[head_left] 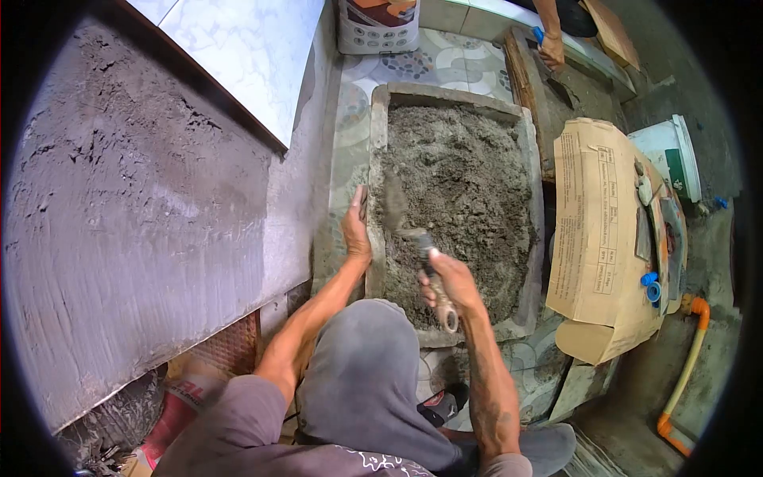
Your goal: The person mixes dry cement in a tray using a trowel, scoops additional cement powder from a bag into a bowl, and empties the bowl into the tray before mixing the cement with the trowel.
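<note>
My right hand [450, 282] is closed around the handle of a trowel [395, 208]. Its blade, slightly blurred, hangs over the left side of a shallow mortar tray [534, 238]. Rough, damp grey mortar [465, 187] fills the tray. Along the tray's left wall lies my left hand [356, 230], its fingers stretched out and pointing away from me. It is against or right beside the rim; a thin grey edge shows by the fingers, and I cannot make out whether it belongs to the tray.
Left stands a grey mortar-coated surface [151, 207] below a white marbled slab [238, 56]. A bag [379, 28] stands behind the tray. Cardboard [592, 230], a white bucket [671, 155] and an orange pipe [685, 366] are right. Another person's hand [551, 52] holds a blue-handled tool at the top.
</note>
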